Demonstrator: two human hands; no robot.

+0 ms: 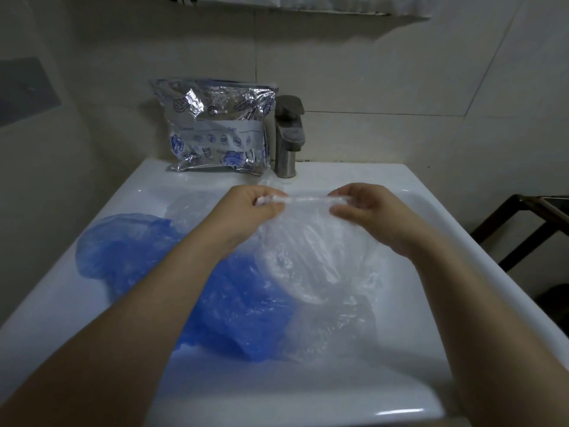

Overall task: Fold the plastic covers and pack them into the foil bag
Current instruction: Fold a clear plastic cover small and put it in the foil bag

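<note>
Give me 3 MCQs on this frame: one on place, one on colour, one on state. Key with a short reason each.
1. Where does the foil bag stand?
A. Inside the basin
B. On the back ledge of the sink, left of the tap
C. On the floor

2. What colour is the cover lying under the left forearm?
A. Blue
B. Green
C. Red

3. How is the clear cover held?
A. Lying untouched
B. Pinched by one hand only
C. Its top edge stretched between both hands

Key:
1 B: the bag leans against the wall, beside the tap.
2 A: the blue cover lies crumpled in the basin.
3 C: the left hand and right hand each pinch one end of its edge.
</note>
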